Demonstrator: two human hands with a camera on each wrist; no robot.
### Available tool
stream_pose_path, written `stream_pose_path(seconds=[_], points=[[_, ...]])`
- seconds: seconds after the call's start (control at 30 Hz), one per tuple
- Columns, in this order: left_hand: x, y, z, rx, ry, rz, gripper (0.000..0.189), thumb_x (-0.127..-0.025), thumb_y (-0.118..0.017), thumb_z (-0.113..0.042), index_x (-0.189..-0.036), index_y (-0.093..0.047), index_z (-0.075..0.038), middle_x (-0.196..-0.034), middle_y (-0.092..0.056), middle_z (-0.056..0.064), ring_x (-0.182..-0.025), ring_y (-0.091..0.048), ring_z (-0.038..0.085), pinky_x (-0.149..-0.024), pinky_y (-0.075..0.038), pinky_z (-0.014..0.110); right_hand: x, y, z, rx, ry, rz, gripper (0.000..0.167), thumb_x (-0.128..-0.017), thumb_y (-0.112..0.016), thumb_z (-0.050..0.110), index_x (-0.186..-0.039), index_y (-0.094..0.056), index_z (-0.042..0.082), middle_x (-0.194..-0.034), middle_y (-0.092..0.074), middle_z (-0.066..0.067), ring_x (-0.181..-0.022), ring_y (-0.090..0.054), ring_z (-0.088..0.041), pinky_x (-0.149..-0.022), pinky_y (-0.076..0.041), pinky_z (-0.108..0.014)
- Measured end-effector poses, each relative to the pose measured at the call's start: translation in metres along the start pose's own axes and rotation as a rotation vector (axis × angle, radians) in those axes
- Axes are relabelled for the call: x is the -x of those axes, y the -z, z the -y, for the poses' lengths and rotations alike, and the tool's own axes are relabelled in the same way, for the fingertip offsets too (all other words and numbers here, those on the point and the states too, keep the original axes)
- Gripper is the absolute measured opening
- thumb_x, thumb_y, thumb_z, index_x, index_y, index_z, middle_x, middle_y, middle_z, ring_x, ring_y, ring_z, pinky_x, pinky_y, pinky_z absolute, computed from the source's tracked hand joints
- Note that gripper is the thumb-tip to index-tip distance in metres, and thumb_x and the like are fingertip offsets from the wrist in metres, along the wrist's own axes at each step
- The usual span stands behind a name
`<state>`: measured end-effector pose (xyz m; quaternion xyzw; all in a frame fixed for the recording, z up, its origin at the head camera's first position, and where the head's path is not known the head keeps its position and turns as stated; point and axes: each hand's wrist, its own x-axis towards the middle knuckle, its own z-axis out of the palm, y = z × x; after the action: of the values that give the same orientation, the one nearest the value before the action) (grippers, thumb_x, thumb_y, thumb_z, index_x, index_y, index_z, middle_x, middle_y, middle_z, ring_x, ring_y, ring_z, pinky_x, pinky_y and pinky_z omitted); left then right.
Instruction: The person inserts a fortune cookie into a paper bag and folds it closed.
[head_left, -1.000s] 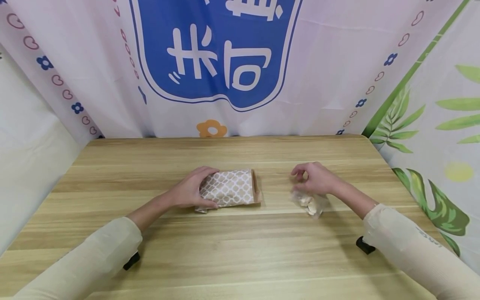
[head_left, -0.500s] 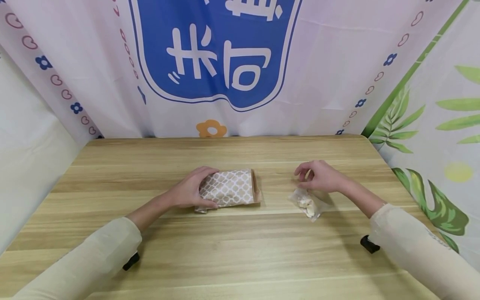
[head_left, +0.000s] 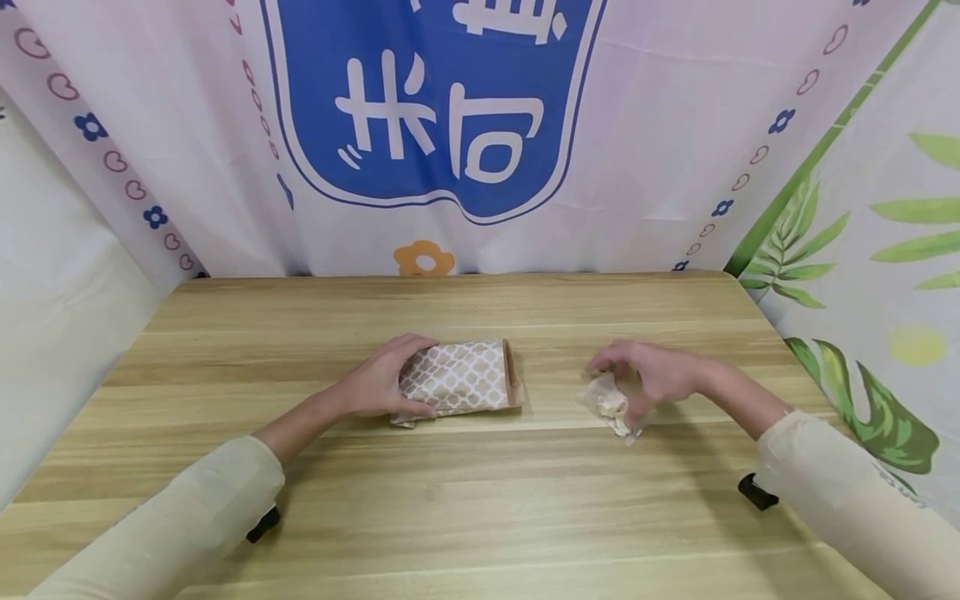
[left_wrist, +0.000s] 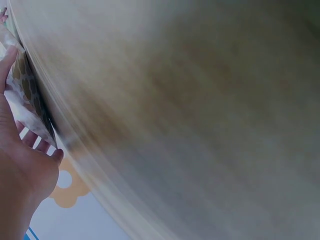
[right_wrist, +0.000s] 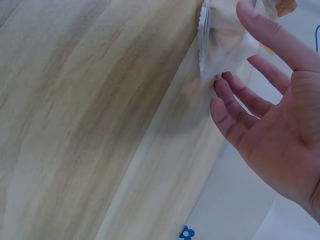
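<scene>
On the table lies a paper bag (head_left: 461,375), tan with a white lattice print, its brown mouth facing right. My left hand (head_left: 393,382) grips its closed end, thumb on the near edge and fingers on the far edge. The left wrist view shows that hand (left_wrist: 25,165) at the edge, with part of the bag (left_wrist: 27,82). To the right, a small clear packet (head_left: 609,404) with pale contents rests on the wood. Over it, my right hand (head_left: 658,372) spreads thumb and fingers to either side. In the right wrist view the thumb overlaps the packet (right_wrist: 227,37).
The wooden table (head_left: 480,508) ends at the back against a printed cloth (head_left: 637,167). Leaf-patterned cloth (head_left: 900,283) hangs along the right side. A black strap piece (head_left: 757,492) shows below the right sleeve.
My right hand drew back from the packet, leaving it lying flatter, then came down over it again with fingers spread. The left hand and paper bag stayed still.
</scene>
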<state>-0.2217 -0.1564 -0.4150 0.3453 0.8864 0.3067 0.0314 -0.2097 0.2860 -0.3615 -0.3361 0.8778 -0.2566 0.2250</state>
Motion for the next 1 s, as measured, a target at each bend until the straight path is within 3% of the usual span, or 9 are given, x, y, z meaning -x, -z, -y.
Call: stream_pose_path(seconds=[0.13, 0.33, 0.6, 0.7, 0.83, 1.0], points=[[0.000, 0.000, -0.001, 0.004, -0.011, -0.007, 0.102, -0.070, -0.095, -0.046, -0.148, -0.049, 0.000, -0.144, -0.056, 0.016, -0.135, -0.051, 0.035, -0.115, -0.040, 0.057, -0.001, -0.002, -0.002, -0.008, -0.008, -0.032, 0.074, -0.070, -0.095, 0.014, -0.133, -0.062, -0.004, -0.112, -0.063, -0.007, -0.097, -0.057, -0.025, -0.086, -0.051, -0.039], [0.001, 0.000, -0.004, 0.016, 0.000, -0.007, 0.103, -0.069, -0.095, -0.045, -0.148, -0.049, 0.001, -0.144, -0.055, 0.017, -0.135, -0.051, 0.036, -0.116, -0.039, 0.056, -0.007, -0.005, -0.006, -0.020, -0.066, -0.126, 0.062, -0.078, -0.092, 0.018, -0.128, -0.063, -0.007, -0.110, -0.062, -0.013, -0.079, -0.058, -0.018, -0.068, -0.050, -0.027], [0.001, 0.000, -0.005, 0.015, -0.002, -0.010, 0.103, -0.069, -0.095, -0.045, -0.148, -0.049, 0.002, -0.144, -0.056, 0.018, -0.135, -0.051, 0.037, -0.116, -0.039, 0.057, -0.017, -0.014, -0.007, 0.062, -0.175, -0.299, 0.067, -0.086, -0.086, 0.032, -0.129, -0.061, -0.013, -0.122, -0.064, -0.029, -0.088, -0.062, -0.022, -0.076, -0.053, -0.035], [0.001, 0.000, -0.004, 0.014, -0.001, -0.010, 0.103, -0.069, -0.095, -0.045, -0.148, -0.049, 0.001, -0.145, -0.055, 0.018, -0.135, -0.051, 0.037, -0.116, -0.039, 0.057, -0.022, -0.016, -0.007, 0.053, -0.210, -0.329, 0.071, -0.088, -0.084, 0.033, -0.133, -0.058, -0.015, -0.126, -0.063, -0.033, -0.080, -0.061, -0.021, -0.071, -0.053, -0.035], [0.001, 0.000, -0.003, 0.012, 0.001, -0.008, 0.103, -0.069, -0.095, -0.046, -0.148, -0.049, 0.001, -0.146, -0.055, 0.017, -0.136, -0.050, 0.037, -0.116, -0.038, 0.057, -0.025, -0.016, -0.007, 0.026, -0.219, -0.332, 0.075, -0.089, -0.083, 0.034, -0.139, -0.053, -0.014, -0.129, -0.061, -0.034, -0.065, -0.054, -0.015, -0.064, -0.048, -0.031], [0.000, 0.000, -0.003, 0.012, 0.001, -0.007, 0.103, -0.069, -0.095, -0.045, -0.148, -0.048, 0.001, -0.146, -0.055, 0.017, -0.136, -0.050, 0.037, -0.116, -0.038, 0.057, -0.022, -0.013, -0.004, -0.068, -0.175, -0.270, 0.090, -0.080, -0.091, 0.025, -0.145, -0.044, -0.016, -0.136, -0.052, -0.038, -0.068, -0.059, -0.016, -0.060, -0.051, -0.026]])
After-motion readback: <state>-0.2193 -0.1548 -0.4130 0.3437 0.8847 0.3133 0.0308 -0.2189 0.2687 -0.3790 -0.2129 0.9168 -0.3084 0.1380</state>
